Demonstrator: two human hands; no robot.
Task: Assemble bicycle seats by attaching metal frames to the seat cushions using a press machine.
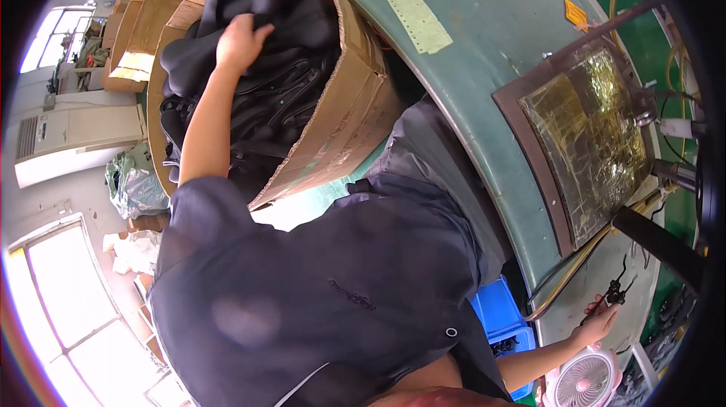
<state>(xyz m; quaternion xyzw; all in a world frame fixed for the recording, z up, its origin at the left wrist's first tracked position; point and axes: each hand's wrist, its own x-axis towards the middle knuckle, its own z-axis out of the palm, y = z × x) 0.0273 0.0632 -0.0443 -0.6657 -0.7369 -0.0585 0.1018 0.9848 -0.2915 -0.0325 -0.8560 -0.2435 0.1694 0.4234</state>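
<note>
My left hand (240, 45) reaches into a large open cardboard box (361, 66) at the upper left. Its fingers close on a smooth black padded piece (261, 0) on top of the heap, though the fingertips are partly hidden. Beneath lie more black items (283, 97), some with seams or zip-like edges; their kind is unclear. Far off at the lower right, my right hand (597, 325) holds small black parts with thin prongs or cords (616, 293), above a grey-green tabletop.
A green worktable (461, 97) curves along the right, carrying a brown-framed plate (582, 150) with a shiny film, and a pale perforated sheet (418, 20). Near my right arm stand a pink fan (584, 382) and a blue bin (503, 309) with black parts.
</note>
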